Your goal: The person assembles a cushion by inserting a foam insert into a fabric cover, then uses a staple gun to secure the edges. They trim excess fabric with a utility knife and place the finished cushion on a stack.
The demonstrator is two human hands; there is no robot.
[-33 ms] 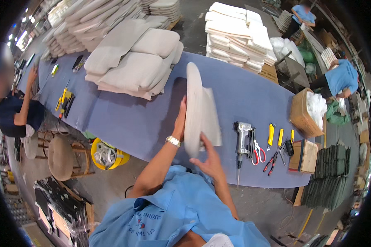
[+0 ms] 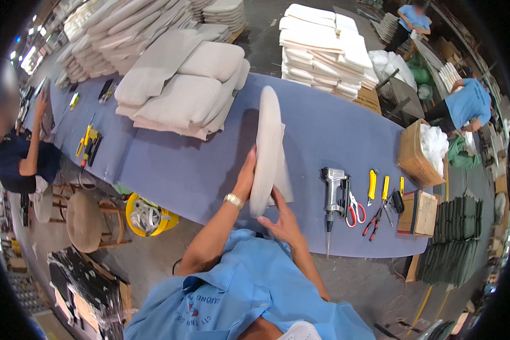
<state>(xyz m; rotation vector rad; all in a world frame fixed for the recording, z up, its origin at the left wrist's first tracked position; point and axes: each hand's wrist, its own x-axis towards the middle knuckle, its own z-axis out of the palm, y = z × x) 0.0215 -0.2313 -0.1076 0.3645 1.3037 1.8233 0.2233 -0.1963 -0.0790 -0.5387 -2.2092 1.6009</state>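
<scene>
A light beige seat cushion [image 2: 268, 141] stands tilted on its edge above the table, its narrow rounded side toward me. My left hand [image 2: 247, 174] presses along its left face with the fingers closed against it. At the lower right edge, my right hand [image 2: 283, 222] grips the cushion, thumb near the bottom end and fingers partly hidden behind it. A loose piece of pale fabric [image 2: 285, 184] shows on the right of the cushion. Left of it lies a pile of beige cushions [image 2: 181, 96].
On the table's [image 2: 192, 175] right are a staple gun [image 2: 334, 192], scissors [image 2: 354, 209], yellow-handled cutter [image 2: 372, 184], pliers [image 2: 371, 226] and a carton of white stuffing [image 2: 416, 150]. White cushions [image 2: 323, 51] are stacked beyond. A yellow bucket [image 2: 167, 221] stands below left. Co-workers stand left and far right.
The cushion has turned slightly, so less of the fabric on its right shows. Its top end sits a little further right, and my right hand's fingers have shifted slightly left along it.
</scene>
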